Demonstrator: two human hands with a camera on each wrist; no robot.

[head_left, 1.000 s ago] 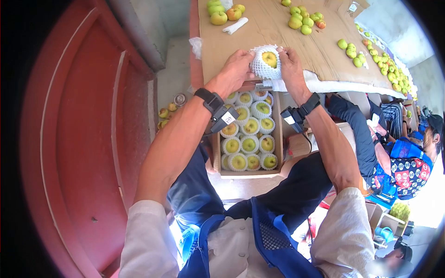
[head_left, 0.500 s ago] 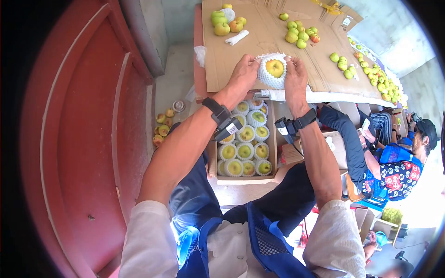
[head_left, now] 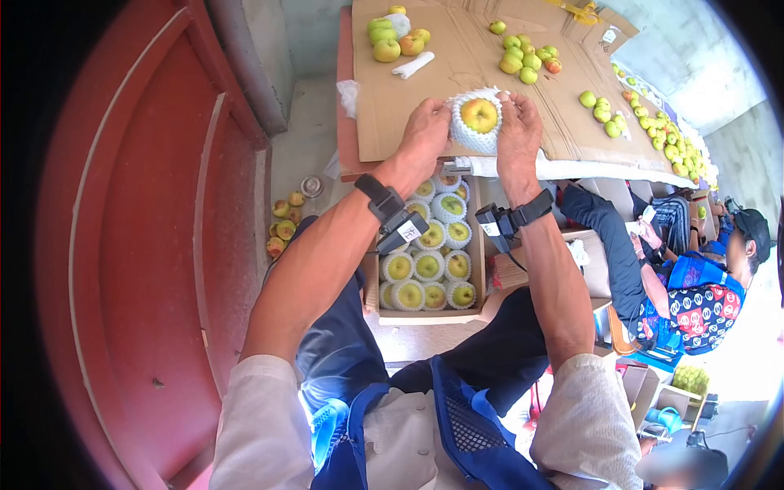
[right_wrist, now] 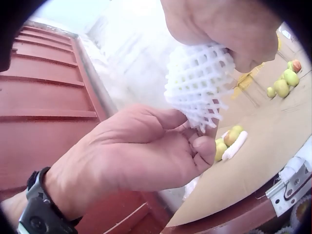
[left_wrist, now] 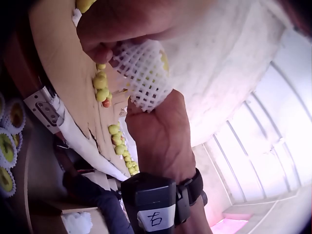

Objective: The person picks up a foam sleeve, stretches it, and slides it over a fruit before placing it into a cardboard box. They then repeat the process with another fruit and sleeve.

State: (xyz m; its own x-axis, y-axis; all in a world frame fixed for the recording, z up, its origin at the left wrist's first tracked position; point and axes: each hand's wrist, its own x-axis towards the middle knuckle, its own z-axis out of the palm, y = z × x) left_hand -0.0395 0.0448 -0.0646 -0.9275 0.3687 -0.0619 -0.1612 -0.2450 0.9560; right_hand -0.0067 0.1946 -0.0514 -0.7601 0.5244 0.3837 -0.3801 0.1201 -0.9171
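In the head view a yellow-red apple (head_left: 479, 116) sits in a white foam net (head_left: 474, 140), held up at the table's near edge. The left hand (head_left: 425, 139) pinches the net's left side, and the right hand (head_left: 519, 135) pinches its right side. The left wrist view shows the net (left_wrist: 143, 73) between the left hand (left_wrist: 126, 24) above and the right hand (left_wrist: 161, 134) below. Across the right wrist view, the left hand's (right_wrist: 141, 146) curled fingers hold the net's (right_wrist: 197, 80) lower edge, with the right hand (right_wrist: 226, 29) at its top.
Below the table a carton (head_left: 429, 317) holds netted apples (head_left: 429, 265) in rows. Loose apples (head_left: 523, 57) and a rolled white net (head_left: 413, 65) lie on the cardboard-covered table (head_left: 457, 49). More apples (head_left: 283, 222) lie on the floor at left. A seated person (head_left: 702, 286) is at right.
Over the last second the view has shifted slightly. Both hands still hold the netted apple, which now faces the head camera with more of its top showing.
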